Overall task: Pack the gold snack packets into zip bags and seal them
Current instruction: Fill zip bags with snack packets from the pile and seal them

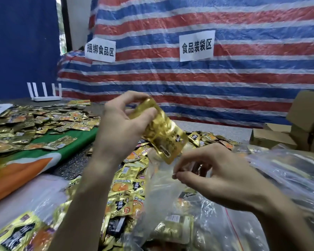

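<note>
Left hand [120, 124] has a small stack of gold packets [163, 131] pinched by the top end, with the lower corner right at the mouth of the clear zip bag [161, 187]. Right hand [219, 171] pinches the bag's rim to hold it open. The packets look like light, slick foil, so I reckon they'll fan out unless I squeeze across the flat faces. The bag is floppy film and its mouth probably sags. Loose packets [129, 194] crowd underneath and cardboard boxes [272, 138] sit off to the right, so the only free room is above the pile.
</note>
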A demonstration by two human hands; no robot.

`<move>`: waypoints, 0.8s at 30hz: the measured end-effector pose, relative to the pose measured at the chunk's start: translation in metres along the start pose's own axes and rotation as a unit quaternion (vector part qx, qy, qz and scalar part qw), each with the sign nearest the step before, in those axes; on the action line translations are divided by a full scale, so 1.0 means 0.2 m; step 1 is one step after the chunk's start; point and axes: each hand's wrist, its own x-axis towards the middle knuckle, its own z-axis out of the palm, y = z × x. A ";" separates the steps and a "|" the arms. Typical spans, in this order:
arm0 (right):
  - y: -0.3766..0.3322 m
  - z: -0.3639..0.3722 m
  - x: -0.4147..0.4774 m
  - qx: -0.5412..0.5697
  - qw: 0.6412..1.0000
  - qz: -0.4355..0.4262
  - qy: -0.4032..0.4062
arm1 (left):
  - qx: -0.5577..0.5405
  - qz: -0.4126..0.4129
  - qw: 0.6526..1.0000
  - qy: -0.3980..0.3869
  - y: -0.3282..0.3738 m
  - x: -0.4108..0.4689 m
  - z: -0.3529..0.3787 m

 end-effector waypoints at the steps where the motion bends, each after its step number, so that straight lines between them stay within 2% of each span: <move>1: -0.01 0.01 0.00 0.003 1.000 -0.004 0.003 | 0.045 0.002 0.999 -0.019 0.00 -0.01 0.02; 4: -0.01 0.02 0.01 0.015 1.000 -0.019 0.013 | 0.159 0.001 0.984 -0.086 -0.02 -0.03 0.06; 9: 0.01 0.02 0.02 0.025 0.997 -0.030 0.064 | 0.207 0.004 0.961 -0.183 -0.01 -0.06 0.08; 12: 0.01 0.02 0.01 0.029 0.994 -0.036 0.098 | 0.204 0.018 0.965 -0.165 0.02 -0.06 0.05; 19: 0.03 -0.04 -0.01 0.054 0.989 -0.032 0.135 | 0.069 0.022 0.991 -0.112 -0.02 -0.01 0.07; 21: 0.04 -0.07 -0.02 0.045 0.992 -0.027 0.114 | 0.014 -0.009 0.995 -0.096 -0.08 0.01 0.10; 24: 0.06 -0.11 -0.05 0.041 0.995 -0.012 0.093 | 0.009 -0.089 0.991 -0.097 -0.24 0.07 0.16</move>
